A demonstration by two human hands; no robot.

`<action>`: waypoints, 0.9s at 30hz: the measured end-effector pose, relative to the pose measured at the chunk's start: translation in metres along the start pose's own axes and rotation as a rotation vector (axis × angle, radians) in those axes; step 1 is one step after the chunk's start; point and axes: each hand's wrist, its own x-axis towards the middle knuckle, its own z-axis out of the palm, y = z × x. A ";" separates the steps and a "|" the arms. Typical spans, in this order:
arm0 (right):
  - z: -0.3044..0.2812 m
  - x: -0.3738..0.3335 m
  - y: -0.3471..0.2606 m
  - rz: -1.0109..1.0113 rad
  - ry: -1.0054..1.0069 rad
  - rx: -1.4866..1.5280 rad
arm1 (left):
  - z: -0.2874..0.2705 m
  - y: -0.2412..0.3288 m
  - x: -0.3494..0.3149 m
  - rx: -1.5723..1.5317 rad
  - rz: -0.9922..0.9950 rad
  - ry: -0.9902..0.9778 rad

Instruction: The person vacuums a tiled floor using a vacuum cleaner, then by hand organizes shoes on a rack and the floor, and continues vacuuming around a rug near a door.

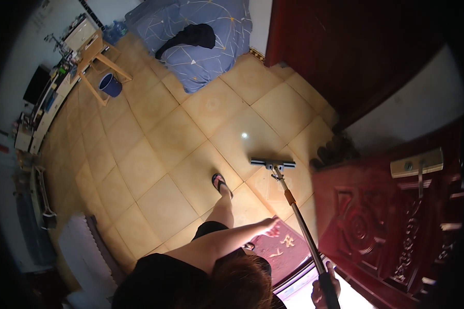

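My right hand (333, 289) is wrapped around the dark grip of a long-handled mop (300, 219) at the lower right. The pole is silver with a brown collar, and it slants up and away to a wide, flat, dark-edged mop head (273, 163) on the tiled floor. My left hand (271, 226) hangs in front of my body over a dark red doormat (288, 255), its fingers loosely bent and apart, holding nothing. A flip-flop (219, 181) is on my forward foot, on the tiles left of the mop.
A carved red door (361, 216) stands swung inward on the right, with dark shoes (332, 154) beside it. A bed (232, 31) with a blue-grey cover is at the back. A blue bucket (110, 85) stands by a wooden stool (99, 59) at the far left.
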 end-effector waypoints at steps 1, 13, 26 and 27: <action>0.016 0.028 -0.006 -0.132 0.053 -0.228 | -0.039 -0.006 0.017 -0.060 -0.039 0.023; 0.254 0.334 -0.076 -1.021 0.077 -0.766 | -0.424 -0.031 -0.177 -0.618 0.223 0.928; 0.326 0.448 -0.095 -1.092 0.266 -0.850 | -0.481 0.110 -0.168 -0.604 0.273 0.673; 0.331 0.458 -0.100 -1.074 0.278 -0.877 | -0.485 0.135 -0.166 -0.561 0.286 0.680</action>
